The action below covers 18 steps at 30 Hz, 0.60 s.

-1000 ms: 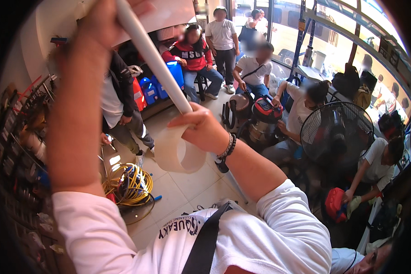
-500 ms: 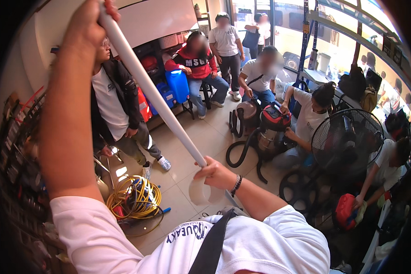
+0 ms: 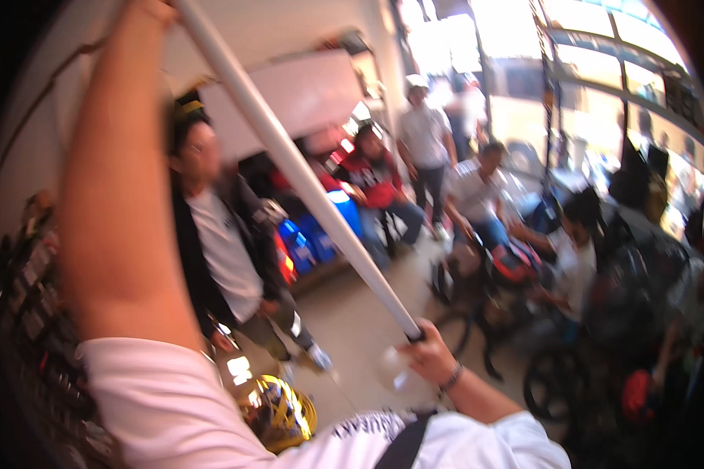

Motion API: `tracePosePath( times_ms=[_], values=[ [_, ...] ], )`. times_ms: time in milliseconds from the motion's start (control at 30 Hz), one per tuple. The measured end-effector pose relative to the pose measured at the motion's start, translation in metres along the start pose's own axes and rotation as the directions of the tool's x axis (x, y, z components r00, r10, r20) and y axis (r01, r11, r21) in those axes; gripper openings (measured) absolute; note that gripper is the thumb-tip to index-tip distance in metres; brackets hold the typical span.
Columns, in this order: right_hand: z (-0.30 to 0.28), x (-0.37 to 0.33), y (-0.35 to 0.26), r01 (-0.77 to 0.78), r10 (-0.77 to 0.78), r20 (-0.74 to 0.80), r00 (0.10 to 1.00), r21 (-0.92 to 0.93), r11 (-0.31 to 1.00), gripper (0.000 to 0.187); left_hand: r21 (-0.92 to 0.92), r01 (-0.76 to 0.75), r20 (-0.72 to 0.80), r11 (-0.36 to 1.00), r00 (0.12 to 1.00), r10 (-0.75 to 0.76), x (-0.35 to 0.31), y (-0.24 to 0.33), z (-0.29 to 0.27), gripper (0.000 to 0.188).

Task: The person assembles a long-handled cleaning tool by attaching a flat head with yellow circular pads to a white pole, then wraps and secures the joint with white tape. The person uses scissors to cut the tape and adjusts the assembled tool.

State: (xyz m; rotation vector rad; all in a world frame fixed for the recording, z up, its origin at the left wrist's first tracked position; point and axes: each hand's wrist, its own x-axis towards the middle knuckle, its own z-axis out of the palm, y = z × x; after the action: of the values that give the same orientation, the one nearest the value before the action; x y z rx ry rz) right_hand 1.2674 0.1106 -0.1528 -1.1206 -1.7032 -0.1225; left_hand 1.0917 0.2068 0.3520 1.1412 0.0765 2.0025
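A long white pole (image 3: 305, 184) slants from the upper left down to the lower right in front of me. My left hand (image 3: 156, 9) is raised at the top edge, partly cut off, closed around the pole's upper part. Lower down, my right hand (image 3: 432, 353) grips the pole near a dark section at its lower end. A pale, whitish round thing (image 3: 401, 372) hangs right beside the right hand's fingers; blur hides its kind.
A person in a dark jacket (image 3: 231, 242) stands close on the left. A coiled yellow hose (image 3: 285, 410) lies on the floor. Blue containers (image 3: 314, 238) stand behind. Seated people and vacuum cleaners (image 3: 516, 264) fill the right; shelving (image 3: 35, 289) lines the left.
The view has swung, so the surroundings sit lower and farther right. The pole's lower end and my right hand appear farther right and lower. Both hands keep hold of the pole.
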Motion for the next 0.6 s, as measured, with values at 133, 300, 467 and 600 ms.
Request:
tracePosePath(
  times_ms=[133,300,467,600],
  values=[
    [0.030,0.045,-0.014,0.062,-0.080,-0.125,0.989,-0.148,0.987,0.039,0.078,0.053,0.136,0.996,0.989,-0.063,0.026,0.013,-0.043,0.028],
    [0.032,0.099,-0.025,-0.022,-0.032,-0.212,0.977,-0.247,0.969,0.037,0.048,0.412,0.278,0.910,0.869,-0.409,-0.107,-0.116,-0.112,0.029],
    [0.027,0.147,-0.021,-0.083,-0.151,0.344,0.927,0.579,0.811,0.031,-0.107,0.768,0.644,0.631,0.537,-0.545,-0.058,-0.105,-0.160,0.034],
    [0.027,0.155,0.010,-0.886,-0.398,0.792,0.463,0.409,-0.217,0.033,-0.207,0.740,0.917,0.640,0.374,-0.136,-0.019,-0.083,-0.132,0.054]
  ],
)
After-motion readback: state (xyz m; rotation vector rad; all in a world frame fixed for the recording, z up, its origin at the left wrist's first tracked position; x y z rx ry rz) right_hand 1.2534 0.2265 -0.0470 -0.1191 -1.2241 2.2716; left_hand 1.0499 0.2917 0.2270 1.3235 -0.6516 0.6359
